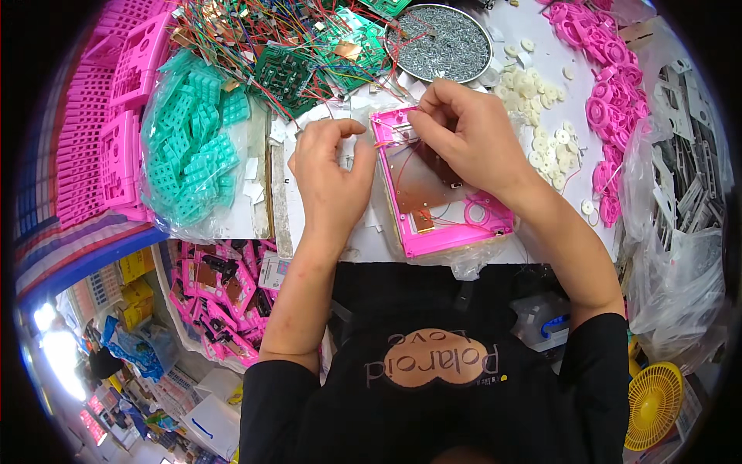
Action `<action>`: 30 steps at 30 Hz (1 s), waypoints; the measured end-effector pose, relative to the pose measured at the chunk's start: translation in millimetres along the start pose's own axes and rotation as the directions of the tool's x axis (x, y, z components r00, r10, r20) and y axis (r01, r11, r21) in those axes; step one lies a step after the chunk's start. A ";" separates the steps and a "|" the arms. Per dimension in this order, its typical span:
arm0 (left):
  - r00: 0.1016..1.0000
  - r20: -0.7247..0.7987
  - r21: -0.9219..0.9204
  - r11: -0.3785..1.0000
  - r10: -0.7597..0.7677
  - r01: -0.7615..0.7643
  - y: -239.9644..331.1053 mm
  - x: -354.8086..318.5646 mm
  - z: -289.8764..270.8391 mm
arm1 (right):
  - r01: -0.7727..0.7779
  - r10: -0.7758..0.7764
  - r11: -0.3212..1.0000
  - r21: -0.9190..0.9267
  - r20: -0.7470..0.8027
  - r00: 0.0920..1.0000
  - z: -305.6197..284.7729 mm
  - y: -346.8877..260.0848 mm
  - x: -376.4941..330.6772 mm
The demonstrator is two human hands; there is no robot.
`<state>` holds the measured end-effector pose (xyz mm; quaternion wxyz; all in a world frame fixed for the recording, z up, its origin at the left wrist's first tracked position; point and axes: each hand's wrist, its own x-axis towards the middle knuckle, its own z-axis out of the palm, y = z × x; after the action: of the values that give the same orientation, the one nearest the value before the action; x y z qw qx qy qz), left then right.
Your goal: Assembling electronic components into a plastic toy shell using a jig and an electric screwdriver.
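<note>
A pink plastic casing (448, 241) lies open in front of me on the table, on a pad wrapped in clear plastic. Inside it sit a brown circuit board (417, 189), thin red wires and a pink ring (478, 210). My right hand (468, 131) reaches over the casing's top edge, thumb and fingers pinched together; whatever is between them is hidden. Just left of the casing hovers my left hand (332, 174), its thumb and index finger curved and apart, with nothing visible between them.
Green circuit boards (286, 77) with tangled wires and a round tray of screws (440, 42) stand at the back. Teal button pads (189, 147) and stacked pink casings (124, 155) lie left. White discs (553, 155), pink parts (607, 116) and bagged metal pieces (688, 170) sit right.
</note>
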<state>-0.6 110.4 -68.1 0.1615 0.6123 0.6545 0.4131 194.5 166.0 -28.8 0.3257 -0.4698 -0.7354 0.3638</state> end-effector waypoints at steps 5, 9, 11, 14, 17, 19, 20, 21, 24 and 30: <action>0.986 0.135 0.138 0.987 -0.098 0.079 15.8 28.7 -7.3 | 0.187 -0.198 0.923 -0.336 0.003 0.980 -21.4 4.9 -1.2; 0.988 0.063 0.139 0.980 0.138 -0.145 20.6 31.0 -3.1 | 0.301 -0.321 0.781 -0.547 0.062 0.945 -31.1 7.6 -7.6; 0.920 0.002 0.256 0.890 0.391 -0.378 28.7 30.4 0.0 | 0.323 -0.329 0.722 -0.612 0.106 0.938 -28.3 9.3 -11.2; 0.845 0.120 0.035 0.849 0.521 -0.528 38.4 39.6 5.6 | 0.314 -0.245 0.733 -0.603 0.196 0.950 -33.3 10.4 -11.9; 0.813 0.326 0.006 0.860 0.482 -0.511 45.0 40.1 10.0 | 0.244 -0.064 0.837 -0.490 0.354 0.933 -50.5 -12.6 -24.4; 0.777 0.388 0.032 0.836 0.495 -0.549 47.9 40.4 14.4 | 0.253 -0.108 0.827 -0.503 0.299 0.948 -47.2 -11.0 -37.8; 0.781 0.401 0.031 0.845 0.479 -0.534 49.2 41.3 16.1 | 0.256 -0.129 0.821 -0.511 0.271 0.954 -44.5 -8.6 -44.4; 0.785 0.413 0.030 0.855 0.461 -0.518 50.6 42.4 17.3 | 0.262 -0.168 0.825 -0.500 0.225 0.960 -40.9 -7.4 -49.6; 0.724 0.479 0.033 0.813 0.497 -0.581 52.8 47.7 15.8 | 0.246 -0.191 0.846 -0.473 0.162 0.968 -40.3 -7.2 -61.8; 0.583 0.561 0.065 0.671 0.588 -0.739 59.7 54.4 14.5 | 0.249 -0.199 0.866 -0.433 0.157 0.967 -39.0 -3.6 -65.3</action>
<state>38.9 160.8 -16.7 0.0629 0.9142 0.3622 0.1703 247.5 113.3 -14.4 0.2084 -0.4235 -0.8654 0.1683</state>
